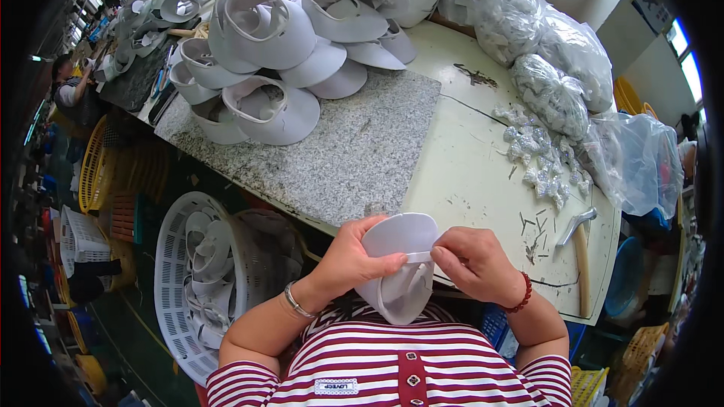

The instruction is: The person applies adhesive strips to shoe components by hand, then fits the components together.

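A pale grey sun visor (400,235) is held up in front of my striped shirt, over the table's near edge. My left hand (358,256) grips it from the left, the thumb lying along a narrow white band (419,257) that crosses it. From the right, my right hand (471,260) pinches at the end of that band where it meets the visor's side. Whether anything small sits between those right fingertips is hidden. Below the band, the visor's lower part (407,298) hangs down close to my lap.
Stacked grey visors (275,117) cover the back of a granite slab (362,139). On the right of the table (452,188) lie a hammer (581,260), small metal pieces (535,230) and silvery packets (532,147). Plastic bags (558,94) stand behind. A white basket (170,283) holds visors at left.
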The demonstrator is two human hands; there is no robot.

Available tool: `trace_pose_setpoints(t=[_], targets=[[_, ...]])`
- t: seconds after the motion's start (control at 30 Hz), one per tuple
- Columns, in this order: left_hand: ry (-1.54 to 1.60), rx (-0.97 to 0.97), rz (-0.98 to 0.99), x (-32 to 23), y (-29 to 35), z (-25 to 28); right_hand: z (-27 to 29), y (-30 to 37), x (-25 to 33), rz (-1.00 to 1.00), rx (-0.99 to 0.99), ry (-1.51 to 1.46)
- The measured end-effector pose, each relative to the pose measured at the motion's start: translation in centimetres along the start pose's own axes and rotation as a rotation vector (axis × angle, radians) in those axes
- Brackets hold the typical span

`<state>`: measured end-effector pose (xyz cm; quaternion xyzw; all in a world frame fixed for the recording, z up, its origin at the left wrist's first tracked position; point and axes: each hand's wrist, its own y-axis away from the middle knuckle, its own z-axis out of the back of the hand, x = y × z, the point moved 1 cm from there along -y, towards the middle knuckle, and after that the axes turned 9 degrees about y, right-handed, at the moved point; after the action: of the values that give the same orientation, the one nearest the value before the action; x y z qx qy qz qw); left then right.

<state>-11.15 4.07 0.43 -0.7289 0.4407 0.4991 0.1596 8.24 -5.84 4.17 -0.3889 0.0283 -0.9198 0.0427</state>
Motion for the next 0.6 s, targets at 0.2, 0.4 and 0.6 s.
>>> trace_pose_setpoints(t=[0.2, 0.4, 0.6], targets=[[-0.032, -0.006, 0.037, 0.5, 0.5, -0.3, -0.7, 0.7, 0.2, -0.003, -0.011, -0.015], [-0.066, 0.025, 0.121, -0.4, 0.6, -0.3, -1.4, 1.0, 0.4, -0.011, 0.017, 0.042], [-0.151, 0.02, 0.049, -0.3, 0.5, 0.0, -2.0, 0.4, 0.9, 0.019, 0.034, 0.019]])
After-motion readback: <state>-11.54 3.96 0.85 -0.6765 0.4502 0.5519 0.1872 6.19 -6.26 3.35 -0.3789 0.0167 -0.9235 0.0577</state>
